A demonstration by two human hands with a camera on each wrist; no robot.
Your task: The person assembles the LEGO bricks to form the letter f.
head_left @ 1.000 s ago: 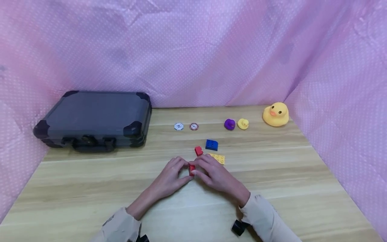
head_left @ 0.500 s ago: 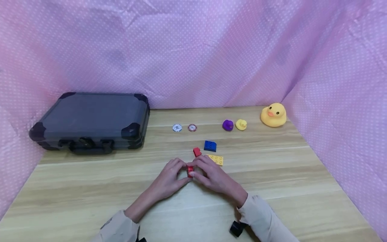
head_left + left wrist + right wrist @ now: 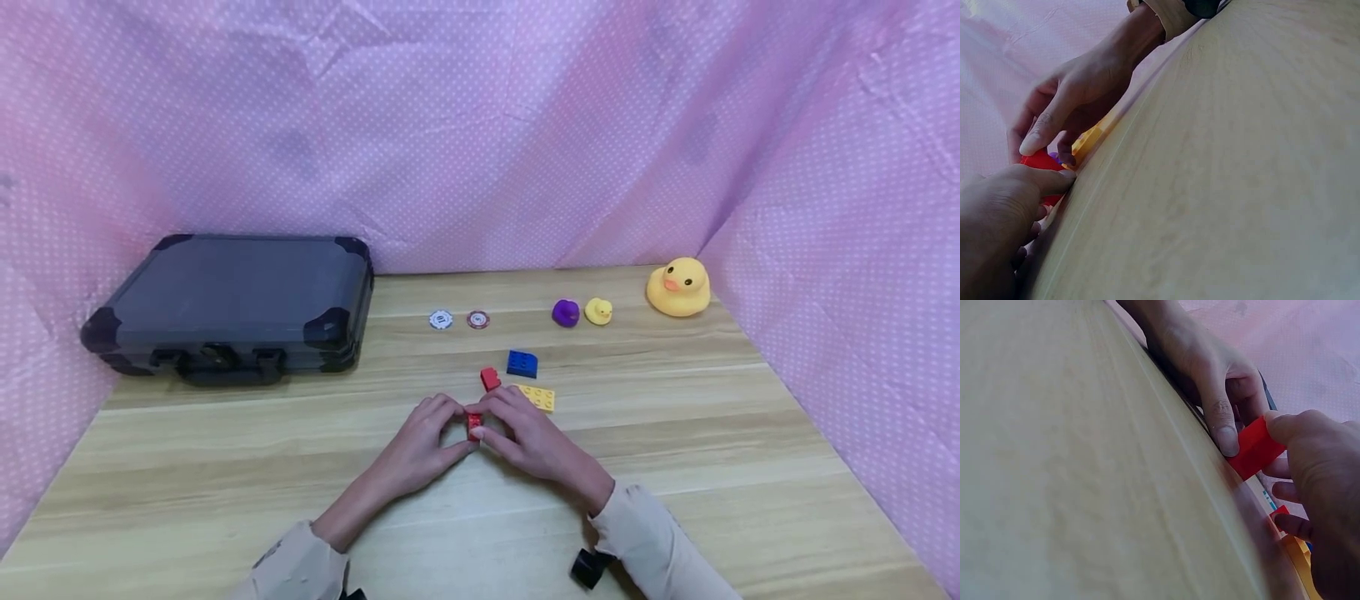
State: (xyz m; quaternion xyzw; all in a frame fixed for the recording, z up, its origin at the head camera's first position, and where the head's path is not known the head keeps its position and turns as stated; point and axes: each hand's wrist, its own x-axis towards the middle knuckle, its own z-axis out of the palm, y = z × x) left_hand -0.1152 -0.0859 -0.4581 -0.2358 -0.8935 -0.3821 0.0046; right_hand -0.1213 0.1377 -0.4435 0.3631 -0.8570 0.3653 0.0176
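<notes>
Both hands meet at a red toy brick (image 3: pixel 473 423) low over the wooden table. My left hand (image 3: pixel 422 442) pinches it between thumb and fingers from the left. My right hand (image 3: pixel 536 435) grips it from the right, its thumb high on the near side and its fingers at the far end. In the right wrist view the red brick (image 3: pixel 1255 449) stands upright at the tabletop, with the left thumb at its lower part. Just beyond the hands lie another red brick (image 3: pixel 490 379), a blue brick (image 3: pixel 522 363) and a yellow brick (image 3: pixel 540 398), partly covered by the right hand.
A closed grey case (image 3: pixel 232 300) stands at the back left. Farther back are a white chip (image 3: pixel 441 319), a red-rimmed chip (image 3: pixel 477 319), a purple duck (image 3: pixel 566 313), a small yellow duck (image 3: pixel 598 312) and a large yellow duck (image 3: pixel 678 287). Pink dotted cloth (image 3: pixel 480 142) encloses the table.
The head view shifts slightly. Both hands stay in nearly the same place with the red brick between them, and the other things on the table lie as before.
</notes>
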